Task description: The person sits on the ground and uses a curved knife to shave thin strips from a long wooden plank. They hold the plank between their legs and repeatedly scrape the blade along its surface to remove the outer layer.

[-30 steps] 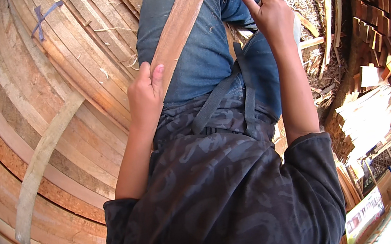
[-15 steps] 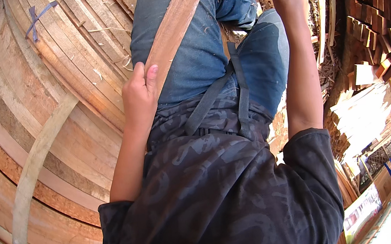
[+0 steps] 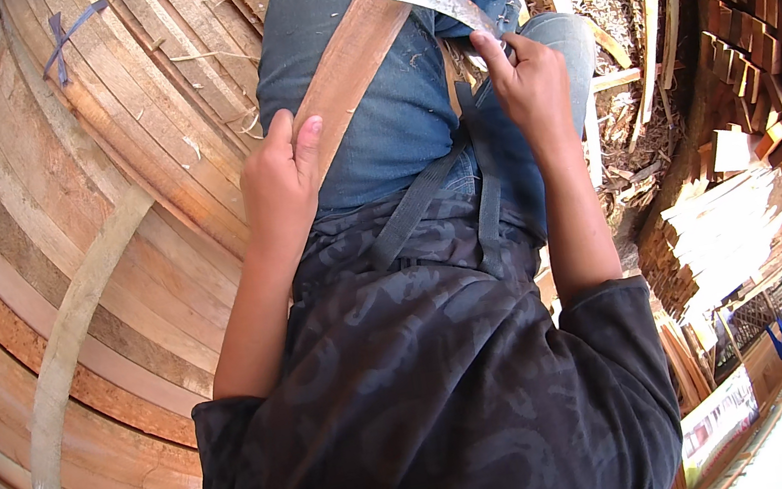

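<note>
A long reddish-brown wooden plank (image 3: 362, 46) lies slanted across my left thigh, its far end past the top edge of the view. My left hand (image 3: 283, 164) is closed around its near end, thumb on top. In my right hand (image 3: 532, 82) is a knife with a curved, pale metal blade (image 3: 441, 0); its handle is mostly hidden by my fingers. The blade's tip points left and lies over the plank's right part. Whether the edge touches the wood I cannot tell.
Rows of sawn boards (image 3: 109, 317) spread on my left, with a loose thin strip (image 3: 80, 331) across them and a dark strap (image 3: 60, 46) on top. Wood shavings (image 3: 617, 28) and offcuts litter the ground at the right. Farther right rise stacks of split wood (image 3: 766, 47).
My right hand has come left and nearer to me, bringing the knife from the upper right to the plank. My left hand keeps its hold, and the plank has shifted slightly.
</note>
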The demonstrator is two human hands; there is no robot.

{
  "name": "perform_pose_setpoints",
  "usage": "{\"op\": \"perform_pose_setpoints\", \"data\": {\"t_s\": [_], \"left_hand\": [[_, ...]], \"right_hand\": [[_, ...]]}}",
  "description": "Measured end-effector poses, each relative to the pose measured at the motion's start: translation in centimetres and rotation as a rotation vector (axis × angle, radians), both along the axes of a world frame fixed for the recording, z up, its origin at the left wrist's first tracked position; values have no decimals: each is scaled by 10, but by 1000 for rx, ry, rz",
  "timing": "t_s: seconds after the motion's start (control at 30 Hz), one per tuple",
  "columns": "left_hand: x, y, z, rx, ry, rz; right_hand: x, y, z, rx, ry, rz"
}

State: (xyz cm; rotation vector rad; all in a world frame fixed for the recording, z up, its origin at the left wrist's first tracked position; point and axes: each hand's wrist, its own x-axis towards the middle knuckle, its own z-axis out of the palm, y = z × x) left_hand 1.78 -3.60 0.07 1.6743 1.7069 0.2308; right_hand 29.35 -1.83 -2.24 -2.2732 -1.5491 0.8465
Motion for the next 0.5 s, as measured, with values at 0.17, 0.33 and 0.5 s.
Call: {"op": "perform_pose_setpoints", "data": {"t_s": [0.17,0.33,0.5], "left_hand": [[3,5,2,-24,11,-1],[8,7,6,-11,-7,2],[7,9,5,1,-11,5]], "right_hand": [[-10,5,-3,-9,-81,106],[1,10,-18,71,-214,191],[10,24,-29,138,-291,254]]}}
